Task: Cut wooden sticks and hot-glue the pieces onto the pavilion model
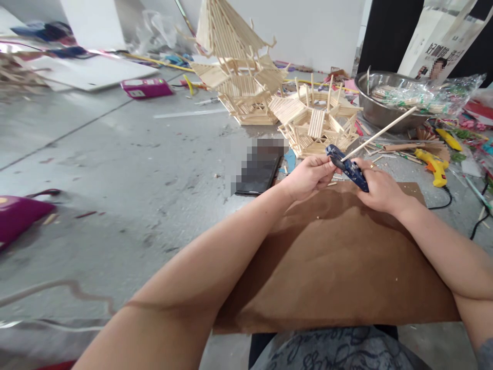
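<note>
1. My left hand (311, 176), right of centre in the frame, has its thumb and fingers pinched together at the lower end of the wooden stick (381, 134); I can't tell exactly what the fingertips grip.
2. My right hand (379, 189) is wrapped closed around the blue hand tool (356, 174), whose head meets the stick.
3. The stick slants toward the upper right of the frame.
4. Below my hands lies the brown board (346, 267), at lower centre-right.
5. The low stick model (316, 121) stands at upper centre-right, beyond the dark phone (256, 172).
6. The metal bowl (379, 110) sits upper right.
</note>
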Motion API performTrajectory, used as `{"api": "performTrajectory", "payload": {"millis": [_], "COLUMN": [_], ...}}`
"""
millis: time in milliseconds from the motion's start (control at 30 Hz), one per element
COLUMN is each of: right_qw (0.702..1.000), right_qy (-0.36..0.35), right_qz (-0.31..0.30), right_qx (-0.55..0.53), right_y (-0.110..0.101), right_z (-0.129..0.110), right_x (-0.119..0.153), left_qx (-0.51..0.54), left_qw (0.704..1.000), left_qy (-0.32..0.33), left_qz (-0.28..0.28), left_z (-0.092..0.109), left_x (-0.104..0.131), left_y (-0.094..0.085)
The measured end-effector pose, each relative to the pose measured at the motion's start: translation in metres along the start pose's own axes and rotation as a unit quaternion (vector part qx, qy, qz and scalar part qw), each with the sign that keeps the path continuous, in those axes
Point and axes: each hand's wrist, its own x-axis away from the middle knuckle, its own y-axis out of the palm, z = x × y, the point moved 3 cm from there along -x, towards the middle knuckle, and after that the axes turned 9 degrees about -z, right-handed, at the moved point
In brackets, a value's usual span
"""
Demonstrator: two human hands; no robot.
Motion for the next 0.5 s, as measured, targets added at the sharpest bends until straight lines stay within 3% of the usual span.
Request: {"api": "performTrajectory", "payload": {"millis": [167,500], "right_qw": [1.0,0.998], "right_qy": [0.01,0.058], "right_qz": [-0.002,-0.015], "right_qx": [0.006,0.025], "right_y": [-0.0009,-0.0021], "right_z": [-0.0021,-0.0066], "right_x": [0.0009,0.0003], "left_qx": [-0.001,-0.038], "left_qw": [1.0,0.999], "left_qy": [0.009,0.013], "left_qz": [-0.01,0.024], "left_z": [0.0013,0.0008], "left_x": [0.0001,0.0004], "left_y": [0.0012,0.0009]}}
